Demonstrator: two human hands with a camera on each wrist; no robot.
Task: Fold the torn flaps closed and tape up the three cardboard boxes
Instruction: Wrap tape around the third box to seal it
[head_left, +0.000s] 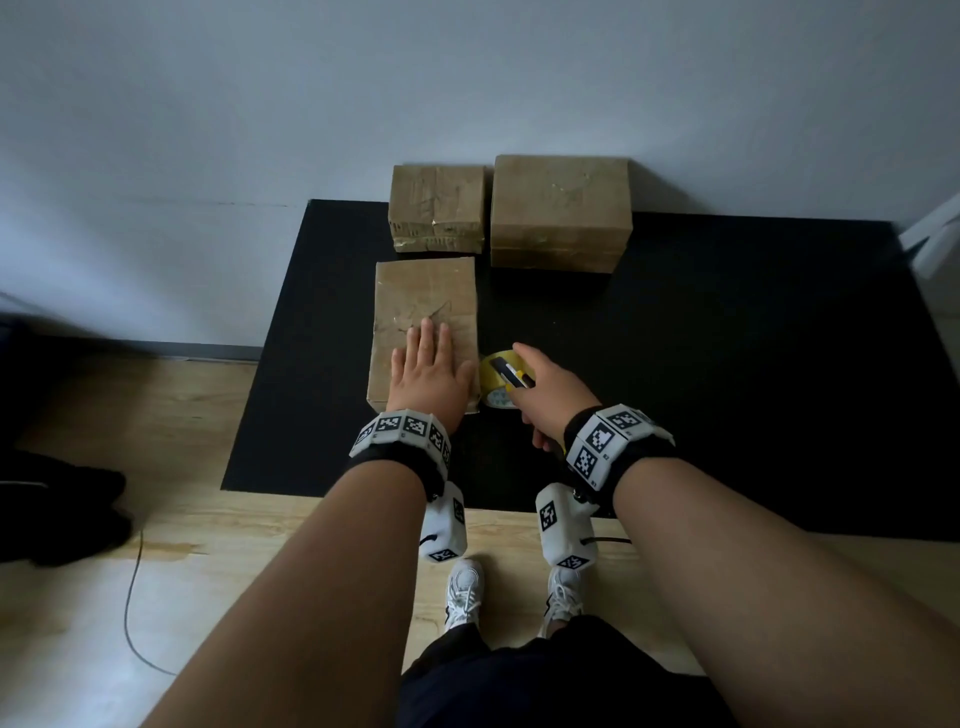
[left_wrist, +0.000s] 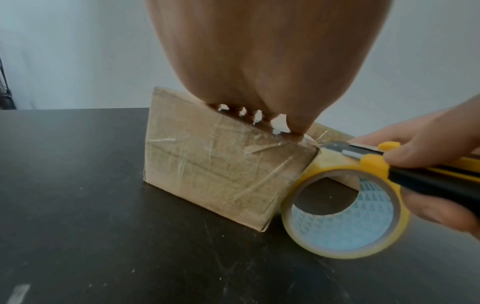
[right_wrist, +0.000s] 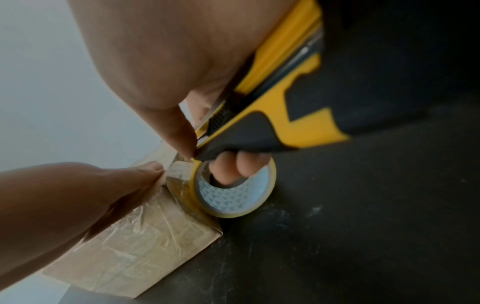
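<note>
While our left hand (head_left: 431, 376) presses flat on the near box (head_left: 423, 317) on the black mat (head_left: 727, 364), our right hand (head_left: 545, 389) grips a utility knife (left_wrist: 405, 164) over the tape roll (left_wrist: 345, 209) beside it, and a slipping blade could nick the left thumb.

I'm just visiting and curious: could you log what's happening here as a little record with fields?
Surface: black mat on a wooden floor
Boxes: three brown cardboard boxes, all closed; two stand by the wall
Near box: wrapped in clear tape
Left hand: pressed flat on the near box
Right hand: grips a yellow-and-black utility knife
Tape roll: yellow-rimmed, standing on edge against the near box
Knife tip: at the tape between roll and box
</note>
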